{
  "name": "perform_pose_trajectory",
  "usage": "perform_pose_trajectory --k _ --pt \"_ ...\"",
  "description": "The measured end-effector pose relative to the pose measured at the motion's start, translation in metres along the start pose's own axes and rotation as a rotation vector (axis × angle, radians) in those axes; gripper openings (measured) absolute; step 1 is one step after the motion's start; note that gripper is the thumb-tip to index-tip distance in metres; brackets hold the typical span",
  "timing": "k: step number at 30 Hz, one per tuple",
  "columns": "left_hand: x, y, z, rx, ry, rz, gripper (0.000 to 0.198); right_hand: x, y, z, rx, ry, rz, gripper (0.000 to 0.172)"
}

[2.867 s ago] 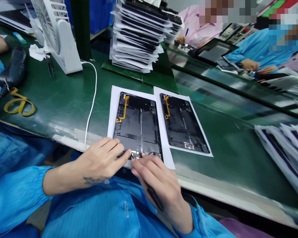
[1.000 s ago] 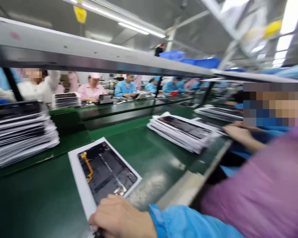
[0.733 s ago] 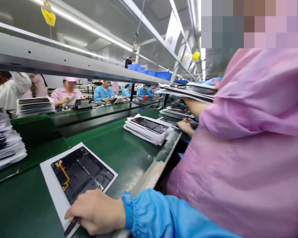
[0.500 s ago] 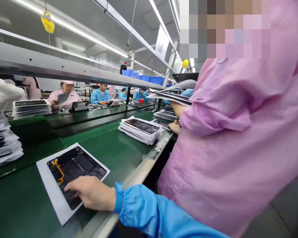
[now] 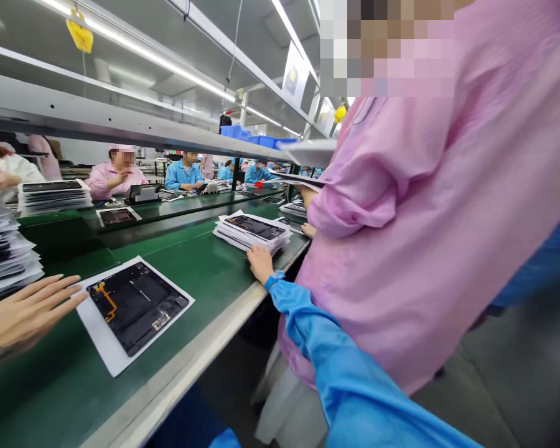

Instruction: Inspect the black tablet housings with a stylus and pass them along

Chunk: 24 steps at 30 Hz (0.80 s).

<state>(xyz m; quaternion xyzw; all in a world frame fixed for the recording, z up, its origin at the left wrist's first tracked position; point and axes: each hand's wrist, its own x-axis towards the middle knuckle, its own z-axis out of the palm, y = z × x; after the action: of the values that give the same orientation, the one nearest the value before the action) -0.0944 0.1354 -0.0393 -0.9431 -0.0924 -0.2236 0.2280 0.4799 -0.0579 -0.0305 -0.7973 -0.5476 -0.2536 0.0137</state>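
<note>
A black tablet back housing with an orange flex cable lies on a white paper sheet on the green bench. A small silvery patch shows near its right edge. My left hand hovers at the sheet's left edge, fingers stretched out and holding nothing. Farther up the bench, my right hand, below a blue sleeve, is at the near corner of a stack of housings and paper sheets. Its fingertips meet the stack's edge; whether they grip a sheet is hidden.
A co-worker in pink stands close on the right, holding a sheet and a dark panel. Tall stacks of interleaved panels stand at the left. Another housing lies across the bench, where several seated people work. A metal beam runs overhead.
My right hand has left the housing and moved forward to the stack. My left hand has come into view at the left. A housing on paper now lies across the bench before a seated person.
</note>
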Motion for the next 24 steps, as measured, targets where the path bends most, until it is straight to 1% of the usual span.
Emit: perform_pose_trajectory --k 2,5,7,9,10,11,12,14,15,17,20,22,24 --pt "0.037 0.022 0.004 0.000 0.075 0.046 0.047 0.005 0.010 0.003 -0.060 -0.006 0.015 0.038" --pt "0.092 0.059 0.007 0.017 0.122 0.121 0.042 0.014 0.018 0.008 -0.111 -0.013 0.006 0.037" --pt "0.124 0.083 0.006 -0.024 0.104 0.178 0.045 0.021 0.021 0.011 -0.123 -0.016 -0.007 0.036" --pt "0.152 0.105 0.005 -0.208 0.033 0.165 0.042 0.026 0.023 0.013 -0.121 -0.016 -0.014 0.036" --pt "0.166 0.114 0.006 -0.367 -0.025 0.123 0.042 0.027 0.024 0.014 -0.117 -0.014 -0.013 0.036" --pt "0.179 0.123 0.008 -0.534 -0.070 0.048 0.039 0.029 0.025 0.014 -0.113 -0.011 -0.007 0.037" --pt "0.192 0.130 0.013 -0.618 -0.086 -0.001 0.037 0.030 0.026 0.015 -0.108 -0.007 0.002 0.037" --pt "0.219 0.140 0.027 -0.744 -0.094 -0.107 0.032 0.031 0.025 0.014 -0.097 0.002 0.029 0.038" --pt "0.234 0.144 0.037 -0.800 -0.092 -0.171 0.029 0.032 0.024 0.013 -0.089 0.008 0.043 0.038" --pt "0.266 0.151 0.060 -0.942 -0.094 -0.343 0.024 0.036 0.019 0.011 -0.069 0.019 0.065 0.038" --pt "0.320 0.161 0.095 -1.188 -0.115 -0.617 0.031 0.041 0.003 0.006 -0.024 0.043 0.067 0.038" --pt "0.353 0.166 0.115 -1.362 -0.132 -0.752 0.034 0.041 -0.012 0.004 0.013 0.062 0.041 0.038" --pt "0.380 0.168 0.132 -1.520 -0.134 -0.851 0.035 0.036 -0.027 0.004 0.051 0.080 -0.009 0.036"
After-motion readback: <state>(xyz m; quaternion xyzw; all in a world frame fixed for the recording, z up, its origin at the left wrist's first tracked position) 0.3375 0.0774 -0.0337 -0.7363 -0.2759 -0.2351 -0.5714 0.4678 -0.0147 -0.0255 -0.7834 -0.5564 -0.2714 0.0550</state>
